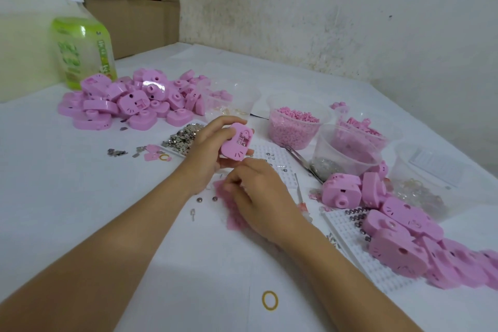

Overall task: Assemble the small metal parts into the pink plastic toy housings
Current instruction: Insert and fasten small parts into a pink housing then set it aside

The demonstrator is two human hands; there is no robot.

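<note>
My left hand (207,148) grips a pink plastic housing (237,143) just above the table, its open inner side turned up towards me. Below it my right hand (258,194) reaches down onto a small heap of tiny pink pieces (231,213), fingers curled together at the heap; what they pinch is hidden. A tray of shiny small metal parts (183,137) lies just left of the held housing. A few loose metal parts (207,199) sit on the white table near my left wrist.
A pile of pink housings (129,100) lies at the back left beside a green bottle (80,48). More housings (404,237) are at the right on a white grid tray (358,256). Clear tubs of pink pieces (293,127) stand behind. A yellow rubber band (270,300) is near me.
</note>
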